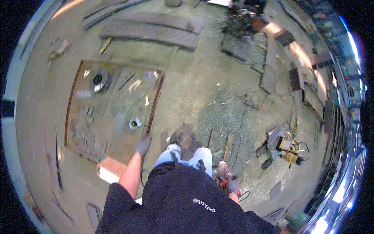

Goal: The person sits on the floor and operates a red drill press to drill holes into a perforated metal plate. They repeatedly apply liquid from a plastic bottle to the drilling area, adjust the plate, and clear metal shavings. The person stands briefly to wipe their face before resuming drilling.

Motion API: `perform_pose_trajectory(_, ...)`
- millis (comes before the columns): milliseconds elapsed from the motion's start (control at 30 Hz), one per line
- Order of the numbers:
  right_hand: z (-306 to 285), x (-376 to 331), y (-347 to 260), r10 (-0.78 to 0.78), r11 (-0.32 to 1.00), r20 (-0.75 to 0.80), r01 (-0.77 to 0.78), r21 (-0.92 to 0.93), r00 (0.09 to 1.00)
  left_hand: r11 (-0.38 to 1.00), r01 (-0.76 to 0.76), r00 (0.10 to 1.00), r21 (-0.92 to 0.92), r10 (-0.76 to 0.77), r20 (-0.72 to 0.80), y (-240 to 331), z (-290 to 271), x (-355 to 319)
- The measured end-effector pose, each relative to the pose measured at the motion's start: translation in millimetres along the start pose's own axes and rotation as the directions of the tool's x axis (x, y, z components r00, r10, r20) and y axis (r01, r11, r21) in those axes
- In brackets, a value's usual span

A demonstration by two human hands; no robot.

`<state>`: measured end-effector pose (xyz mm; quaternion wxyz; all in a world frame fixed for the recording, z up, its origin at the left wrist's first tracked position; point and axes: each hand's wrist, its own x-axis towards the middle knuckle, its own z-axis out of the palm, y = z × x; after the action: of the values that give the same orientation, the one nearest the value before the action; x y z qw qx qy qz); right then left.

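My left hand [143, 145], in a grey glove, rests at the near right corner of a low metal worktable [117, 105]. Its fingers are too blurred for me to tell whether they grip the edge. On the tabletop are a dark round ring [98, 79], a short pale metal collar [134, 123] and several small tools and scraps. My gloved right hand [233, 184], low at my right side, is closed on a red-and-black hand tool [223, 184]. A dark cord [244, 195] curves beside it, and a brownish piece [224, 169] lies just ahead of it. The tool's exact kind is unclear.
A cardboard box [112, 170] is by the table's near edge. Long steel plates [152, 34] lie beyond the table. Cables [255, 102] trail over the floor ahead. At right stands a yellowish machine [289, 147] with metal pieces. Another person [243, 19] is at the far right.
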<state>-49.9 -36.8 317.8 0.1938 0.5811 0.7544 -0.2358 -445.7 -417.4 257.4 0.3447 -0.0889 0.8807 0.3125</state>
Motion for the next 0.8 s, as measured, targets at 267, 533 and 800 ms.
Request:
perform_pose_trajectory(267,6.0,91.0,-32.9,0.100,0.972,-0.147,-0.065,0.226,0.984,0.751,-0.065,0.909,0.657,-0.227,0.349,-119.9,0.2,5.4)
perform_pose_trajectory(533,-40.1,174.0,-113.0,0.166,0.975,0.265,-0.198,0.097,0.950,0.947,0.319,0.932,-0.041,-0.306,0.191,22.5,19.3,148.9)
perform_pose_trajectory(800,-144.9,369.4,-238.3,0.136,0.990,0.252,-0.126,-0.056,0.958,0.947,0.072,0.992,-0.313,-0.036,0.118,262.9,22.6,234.3)
